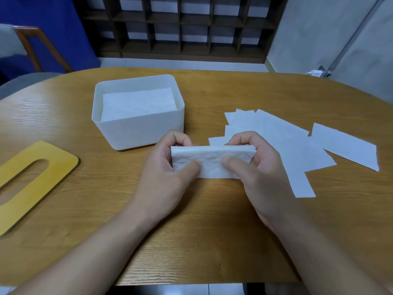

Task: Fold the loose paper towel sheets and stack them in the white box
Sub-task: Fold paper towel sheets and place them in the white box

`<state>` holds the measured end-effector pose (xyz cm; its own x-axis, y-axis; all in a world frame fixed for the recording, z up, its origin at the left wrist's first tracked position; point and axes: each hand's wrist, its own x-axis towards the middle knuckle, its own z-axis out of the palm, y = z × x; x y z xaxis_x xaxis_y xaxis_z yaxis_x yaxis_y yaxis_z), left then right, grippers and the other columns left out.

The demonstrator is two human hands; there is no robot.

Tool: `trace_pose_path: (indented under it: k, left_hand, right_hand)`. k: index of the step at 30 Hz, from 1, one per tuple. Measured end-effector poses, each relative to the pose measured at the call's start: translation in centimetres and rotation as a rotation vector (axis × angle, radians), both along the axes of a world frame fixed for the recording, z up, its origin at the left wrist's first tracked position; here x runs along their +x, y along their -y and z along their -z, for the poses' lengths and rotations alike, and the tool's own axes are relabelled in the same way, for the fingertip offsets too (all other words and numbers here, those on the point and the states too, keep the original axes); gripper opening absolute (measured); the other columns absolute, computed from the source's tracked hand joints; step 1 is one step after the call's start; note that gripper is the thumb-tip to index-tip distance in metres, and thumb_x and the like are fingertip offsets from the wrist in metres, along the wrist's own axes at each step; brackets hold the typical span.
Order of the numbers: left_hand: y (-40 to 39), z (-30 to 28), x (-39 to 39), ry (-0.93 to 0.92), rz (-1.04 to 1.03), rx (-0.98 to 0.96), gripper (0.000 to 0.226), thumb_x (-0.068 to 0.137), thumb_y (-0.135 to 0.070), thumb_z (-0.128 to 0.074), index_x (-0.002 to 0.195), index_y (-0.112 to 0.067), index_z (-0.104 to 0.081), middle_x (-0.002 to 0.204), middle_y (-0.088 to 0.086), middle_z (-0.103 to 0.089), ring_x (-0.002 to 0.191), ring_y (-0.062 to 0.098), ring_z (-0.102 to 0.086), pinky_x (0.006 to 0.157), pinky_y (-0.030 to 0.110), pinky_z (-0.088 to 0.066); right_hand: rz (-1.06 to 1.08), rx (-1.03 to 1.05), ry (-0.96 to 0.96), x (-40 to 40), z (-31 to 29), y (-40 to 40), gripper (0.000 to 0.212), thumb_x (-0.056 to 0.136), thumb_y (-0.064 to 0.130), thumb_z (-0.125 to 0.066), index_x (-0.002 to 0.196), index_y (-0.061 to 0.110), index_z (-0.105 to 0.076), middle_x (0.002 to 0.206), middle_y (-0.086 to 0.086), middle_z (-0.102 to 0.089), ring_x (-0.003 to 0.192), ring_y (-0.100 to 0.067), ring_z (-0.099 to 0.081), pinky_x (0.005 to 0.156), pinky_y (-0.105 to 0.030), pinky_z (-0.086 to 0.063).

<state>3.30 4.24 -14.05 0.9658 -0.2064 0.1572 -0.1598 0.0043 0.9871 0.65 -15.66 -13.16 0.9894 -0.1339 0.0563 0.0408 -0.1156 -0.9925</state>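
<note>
A folded white paper towel [212, 158] with a quilted pattern is held just above the wooden table, in front of the white box. My left hand [168, 167] pinches its left end, thumb on the near face and fingers curled behind. My right hand [257, 165] pinches its right end the same way. The white box [136, 130] stands open behind my left hand, with folded towels [138, 103] stacked inside. Several loose flat sheets [291, 145] lie spread on the table to the right, one sheet [344, 145] lying apart at the far right.
A yellow wooden lid [32, 184] with an oval slot lies flat at the left of the table [191, 220]. A chair back [34, 47] stands beyond the table's far left edge. A dark lattice shelf [180, 26] lines the back wall.
</note>
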Motion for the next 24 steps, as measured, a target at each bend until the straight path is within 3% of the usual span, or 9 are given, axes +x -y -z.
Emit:
trace_pose_path:
  k: [6, 11, 15, 18, 21, 24]
  left_hand:
    - [-0.11, -0.11, -0.35, 0.024, 0.013, 0.068, 0.019, 0.08, 0.001, -0.069, 0.088, -0.012, -0.058, 0.09, 0.016, -0.068, 0.073, 0.014, -0.053, 0.068, 0.033, -0.041]
    - [-0.21, -0.29, -0.4, 0.039, 0.031, 0.076, 0.018, 0.083, 0.004, -0.071, 0.09, -0.011, -0.063, 0.083, 0.013, -0.067, 0.071, 0.019, -0.054, 0.065, 0.036, -0.043]
    - [-0.21, -0.27, -0.4, 0.035, 0.014, 0.122, 0.027, 0.086, 0.014, -0.072, 0.09, -0.011, -0.067, 0.08, 0.003, -0.066, 0.069, 0.013, -0.054, 0.064, 0.029, -0.043]
    - [-0.21, -0.27, -0.36, 0.041, -0.005, 0.142, 0.026, 0.086, 0.014, -0.072, 0.089, -0.012, -0.068, 0.08, 0.007, -0.066, 0.069, 0.013, -0.054, 0.064, 0.029, -0.043]
    - [-0.22, -0.18, -0.41, 0.046, -0.01, 0.15, 0.024, 0.087, 0.012, -0.072, 0.088, -0.011, -0.069, 0.08, 0.007, -0.067, 0.07, 0.013, -0.055, 0.066, 0.03, -0.044]
    - [-0.27, -0.17, -0.39, 0.027, -0.034, 0.133, 0.023, 0.088, 0.011, -0.072, 0.088, -0.012, -0.069, 0.079, 0.001, -0.067, 0.07, 0.011, -0.054, 0.067, 0.027, -0.043]
  right_hand:
    - [-0.024, -0.021, 0.019, 0.16, 0.25, -0.03, 0.02, 0.086, 0.02, -0.071, 0.105, 0.017, -0.066, 0.106, -0.025, -0.066, 0.102, -0.055, -0.061, 0.079, -0.073, -0.053]
    - [-0.057, -0.002, 0.018, 0.15, 0.6, 0.18, 0.018, 0.086, 0.017, -0.07, 0.103, 0.017, -0.064, 0.109, -0.017, -0.069, 0.107, -0.05, -0.061, 0.087, -0.072, -0.053]
    - [-0.087, 0.021, 0.018, -0.03, 0.52, 0.07, 0.02, 0.083, 0.01, -0.066, 0.102, 0.016, -0.063, 0.108, -0.023, -0.067, 0.098, -0.046, -0.061, 0.079, -0.06, -0.052]
    - [-0.081, 0.003, 0.021, -0.09, 0.37, 0.05, 0.02, 0.082, 0.009, -0.064, 0.101, 0.014, -0.062, 0.105, -0.02, -0.067, 0.091, -0.033, -0.06, 0.079, -0.052, -0.048]
    - [-0.077, -0.065, 0.037, -0.24, 0.27, 0.04, 0.017, 0.085, 0.012, -0.068, 0.101, 0.014, -0.062, 0.103, -0.018, -0.067, 0.095, -0.046, -0.059, 0.078, -0.062, -0.05]
    - [-0.087, -0.123, 0.033, -0.51, 0.07, 0.04, 0.016, 0.093, 0.019, -0.074, 0.108, 0.02, -0.068, 0.099, -0.013, -0.068, 0.092, -0.044, -0.062, 0.077, -0.063, -0.053]
